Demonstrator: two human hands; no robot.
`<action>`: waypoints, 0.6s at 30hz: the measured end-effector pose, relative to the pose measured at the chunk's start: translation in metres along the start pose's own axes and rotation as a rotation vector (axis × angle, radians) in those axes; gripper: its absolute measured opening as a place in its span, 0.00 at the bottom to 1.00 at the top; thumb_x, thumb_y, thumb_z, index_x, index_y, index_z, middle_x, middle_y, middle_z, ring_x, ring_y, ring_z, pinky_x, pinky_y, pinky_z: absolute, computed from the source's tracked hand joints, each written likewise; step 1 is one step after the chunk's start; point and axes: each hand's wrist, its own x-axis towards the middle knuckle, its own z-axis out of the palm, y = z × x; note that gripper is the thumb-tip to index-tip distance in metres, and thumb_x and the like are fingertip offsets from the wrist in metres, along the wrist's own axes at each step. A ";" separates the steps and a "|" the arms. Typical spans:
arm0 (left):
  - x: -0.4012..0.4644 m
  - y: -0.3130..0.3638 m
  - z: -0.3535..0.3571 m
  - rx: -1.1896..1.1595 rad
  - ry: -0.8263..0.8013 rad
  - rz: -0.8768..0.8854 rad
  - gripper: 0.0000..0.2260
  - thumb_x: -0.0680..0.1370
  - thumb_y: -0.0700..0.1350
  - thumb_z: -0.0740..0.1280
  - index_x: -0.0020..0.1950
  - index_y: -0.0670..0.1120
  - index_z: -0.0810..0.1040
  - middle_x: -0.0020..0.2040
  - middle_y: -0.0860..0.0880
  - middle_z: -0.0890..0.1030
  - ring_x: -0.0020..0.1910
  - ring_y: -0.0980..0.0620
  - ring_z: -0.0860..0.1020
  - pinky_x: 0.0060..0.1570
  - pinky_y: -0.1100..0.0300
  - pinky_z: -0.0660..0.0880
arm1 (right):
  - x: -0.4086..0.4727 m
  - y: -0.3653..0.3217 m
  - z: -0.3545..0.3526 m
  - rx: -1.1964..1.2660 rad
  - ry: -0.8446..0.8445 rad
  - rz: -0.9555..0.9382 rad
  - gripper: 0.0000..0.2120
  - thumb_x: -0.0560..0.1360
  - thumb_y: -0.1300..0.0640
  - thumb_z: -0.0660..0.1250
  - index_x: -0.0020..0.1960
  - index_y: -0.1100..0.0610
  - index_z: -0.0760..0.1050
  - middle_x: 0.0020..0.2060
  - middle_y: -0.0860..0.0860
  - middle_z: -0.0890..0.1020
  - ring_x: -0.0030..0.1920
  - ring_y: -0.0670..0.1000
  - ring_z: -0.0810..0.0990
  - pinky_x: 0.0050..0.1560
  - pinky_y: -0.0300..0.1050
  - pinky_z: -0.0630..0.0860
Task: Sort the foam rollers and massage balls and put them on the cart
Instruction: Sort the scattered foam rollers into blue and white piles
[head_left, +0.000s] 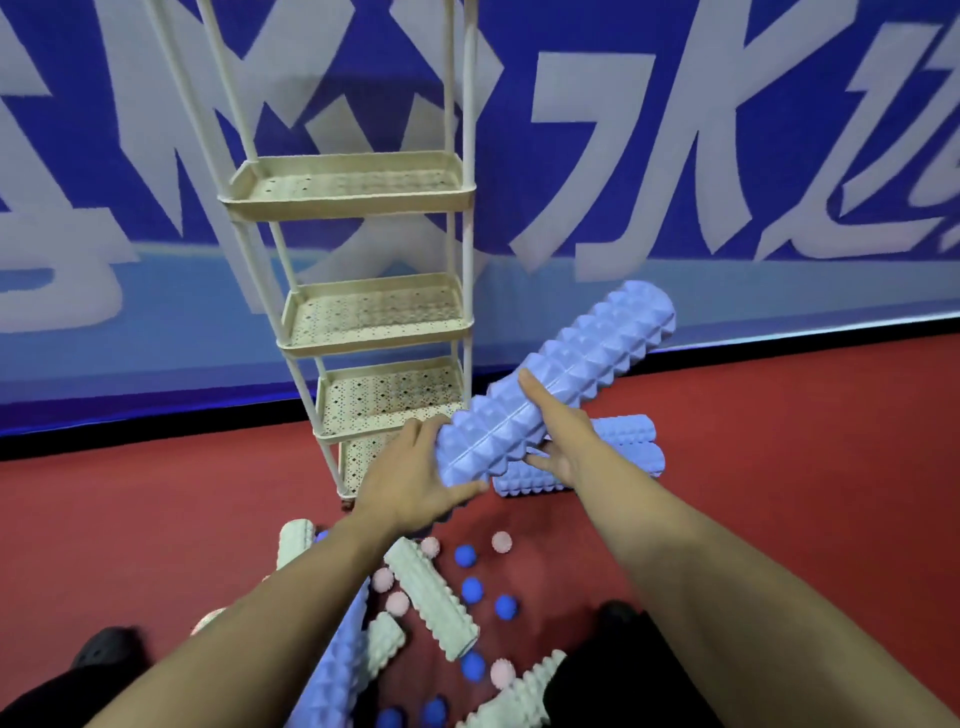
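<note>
Both hands, left hand (410, 480) and right hand (563, 441), grip a long blue spiked foam roller (558, 382), fingers wrapped, before the cream four-tier plastic cart (363, 312); two blue rollers (618, 452) behind, grey-green ridged rollers (431, 597) and small balls (471, 590) litter the red floor (779, 441).

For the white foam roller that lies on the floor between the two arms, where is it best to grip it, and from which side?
Probably grip the white foam roller round its middle, coming from above. It lies flat and slanted on the red floor, so its long ridged sides are free, while pink balls and blue balls crowd near it.
</note>
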 end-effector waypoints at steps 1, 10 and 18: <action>0.003 0.003 0.004 0.041 0.004 0.034 0.43 0.65 0.78 0.66 0.73 0.55 0.65 0.60 0.51 0.72 0.57 0.45 0.77 0.52 0.48 0.76 | 0.003 0.004 -0.005 0.013 0.008 0.034 0.35 0.66 0.38 0.78 0.66 0.55 0.76 0.57 0.54 0.84 0.57 0.56 0.83 0.61 0.58 0.79; 0.064 0.027 0.127 0.255 -0.205 0.226 0.45 0.68 0.74 0.66 0.77 0.48 0.64 0.61 0.46 0.72 0.57 0.42 0.77 0.57 0.49 0.73 | 0.098 0.070 -0.097 0.123 0.106 0.270 0.31 0.74 0.36 0.70 0.66 0.58 0.73 0.52 0.59 0.81 0.48 0.58 0.83 0.43 0.51 0.80; 0.114 0.004 0.231 0.262 -0.284 0.106 0.49 0.70 0.77 0.58 0.80 0.45 0.61 0.71 0.46 0.71 0.68 0.43 0.71 0.72 0.47 0.64 | 0.216 0.123 -0.153 0.147 0.223 0.404 0.38 0.72 0.33 0.69 0.73 0.55 0.69 0.67 0.56 0.76 0.62 0.59 0.79 0.51 0.56 0.81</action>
